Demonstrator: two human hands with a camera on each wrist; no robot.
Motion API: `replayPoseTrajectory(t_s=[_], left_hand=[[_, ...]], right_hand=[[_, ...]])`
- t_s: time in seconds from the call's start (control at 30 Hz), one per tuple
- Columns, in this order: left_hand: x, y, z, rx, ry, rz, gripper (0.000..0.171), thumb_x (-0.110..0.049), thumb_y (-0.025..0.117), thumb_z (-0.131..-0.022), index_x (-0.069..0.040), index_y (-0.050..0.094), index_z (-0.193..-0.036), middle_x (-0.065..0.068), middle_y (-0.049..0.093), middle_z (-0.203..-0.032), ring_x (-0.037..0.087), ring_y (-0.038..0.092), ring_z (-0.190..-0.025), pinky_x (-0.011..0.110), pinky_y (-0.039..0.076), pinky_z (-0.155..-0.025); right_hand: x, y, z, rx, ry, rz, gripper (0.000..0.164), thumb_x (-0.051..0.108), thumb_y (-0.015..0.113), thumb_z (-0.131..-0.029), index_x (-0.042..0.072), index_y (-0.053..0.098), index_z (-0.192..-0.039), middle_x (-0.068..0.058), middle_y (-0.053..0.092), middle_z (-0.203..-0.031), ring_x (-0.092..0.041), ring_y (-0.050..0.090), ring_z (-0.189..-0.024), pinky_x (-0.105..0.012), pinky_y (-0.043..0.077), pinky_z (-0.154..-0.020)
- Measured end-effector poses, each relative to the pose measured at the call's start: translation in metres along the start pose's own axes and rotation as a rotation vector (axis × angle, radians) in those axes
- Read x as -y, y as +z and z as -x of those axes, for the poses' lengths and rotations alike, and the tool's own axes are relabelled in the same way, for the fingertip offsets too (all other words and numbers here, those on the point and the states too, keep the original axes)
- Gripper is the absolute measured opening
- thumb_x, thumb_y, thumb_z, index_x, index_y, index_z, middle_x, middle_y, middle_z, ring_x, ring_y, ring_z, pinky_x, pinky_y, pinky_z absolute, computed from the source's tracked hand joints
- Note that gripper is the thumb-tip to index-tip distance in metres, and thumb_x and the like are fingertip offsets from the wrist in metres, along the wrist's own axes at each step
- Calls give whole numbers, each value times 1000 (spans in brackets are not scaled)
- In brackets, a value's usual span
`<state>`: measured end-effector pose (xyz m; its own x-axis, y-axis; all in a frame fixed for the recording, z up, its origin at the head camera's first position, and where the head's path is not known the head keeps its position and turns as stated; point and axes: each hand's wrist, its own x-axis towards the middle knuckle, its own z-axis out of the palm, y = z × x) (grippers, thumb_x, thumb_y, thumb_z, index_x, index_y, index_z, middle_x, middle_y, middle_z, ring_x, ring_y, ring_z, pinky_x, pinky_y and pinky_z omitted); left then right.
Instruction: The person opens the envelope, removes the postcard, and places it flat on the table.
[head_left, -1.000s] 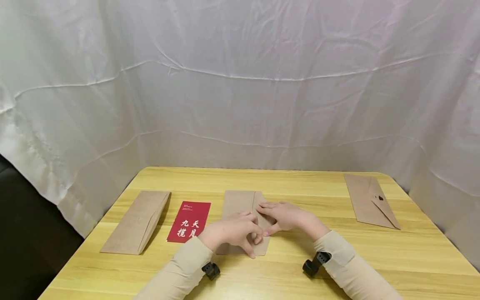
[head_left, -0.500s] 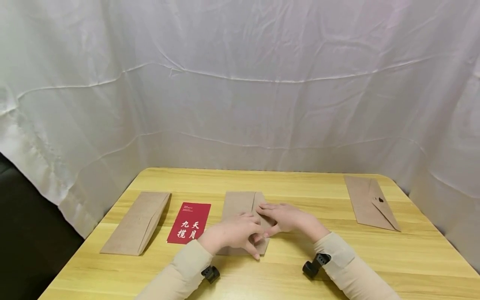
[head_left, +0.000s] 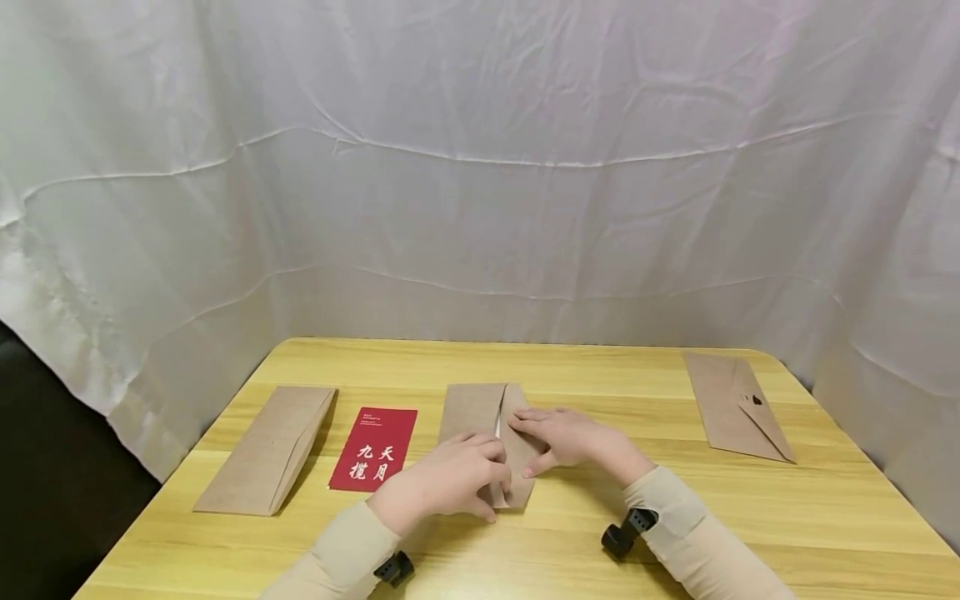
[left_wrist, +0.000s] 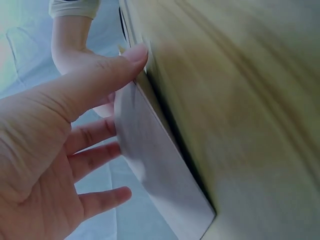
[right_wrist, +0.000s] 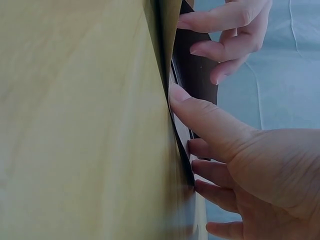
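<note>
A brown paper envelope (head_left: 470,406) lies flat at the middle of the table, a lengthwise flap facing up. My left hand (head_left: 448,485) holds it at the flap's edge with bent fingers, the thumb by the near edge. A narrow pale gap shows along that edge. On the right part of the envelope rests my right hand (head_left: 572,437), its fingers fairly straight and thumb spread. In the left wrist view, the left thumb (left_wrist: 107,75) overlaps the corner of the envelope (left_wrist: 155,165). The right thumb (right_wrist: 200,110) touches its edge in the right wrist view.
To the left lies a red card (head_left: 375,446) with white characters. Farther left is a second brown envelope (head_left: 262,450), its side slightly raised. A third envelope (head_left: 731,400) with a small dark mark lies at the far right. A pale curtain (head_left: 525,208) hangs behind the table (head_left: 600,367).
My left hand has shifted slightly left with its fingers at the flap edge, and the gap in the middle envelope has widened. The right hand stays in about the same place.
</note>
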<state>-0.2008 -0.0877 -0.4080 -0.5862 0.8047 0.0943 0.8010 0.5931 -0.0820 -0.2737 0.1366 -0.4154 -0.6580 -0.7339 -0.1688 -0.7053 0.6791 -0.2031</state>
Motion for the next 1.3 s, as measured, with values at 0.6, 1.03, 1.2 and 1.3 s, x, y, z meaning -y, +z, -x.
replayPoseTrajectory(t_s=[0.6,1.03,1.2,1.3], left_hand=[[4,2,2,13,1,129,28,-44,80,-72,-30,66,-92,-12,53,-99,2,50,-95,13,46,-77],[4,0,1,16,6,145,28,-44,80,-73,-29,66,-92,-10,55,-107,4,52,-104,17,48,-87],[4,0,1,9,9,148,28,-42,81,-72,-28,65,-90,-12,55,-101,4,52,-101,15,47,-84],[4,0,1,9,8,144,29,-42,81,-72,-28,64,-90,-12,54,-97,3,51,-97,13,46,-80]], right_hand=[[4,2,-2,-23,-53,-22,73,44,64,-91,15,37,-151,-13,36,-156,-32,36,-144,-58,32,-114],[11,5,-2,2,-43,27,61,46,53,-97,18,40,-150,-16,30,-158,-35,32,-146,-61,31,-112],[8,3,-1,-24,-50,2,57,42,55,-97,16,45,-147,-18,36,-155,-36,36,-143,-60,35,-111],[7,1,1,-33,-52,-1,56,40,56,-97,14,46,-146,-18,39,-154,-36,39,-141,-58,36,-111]])
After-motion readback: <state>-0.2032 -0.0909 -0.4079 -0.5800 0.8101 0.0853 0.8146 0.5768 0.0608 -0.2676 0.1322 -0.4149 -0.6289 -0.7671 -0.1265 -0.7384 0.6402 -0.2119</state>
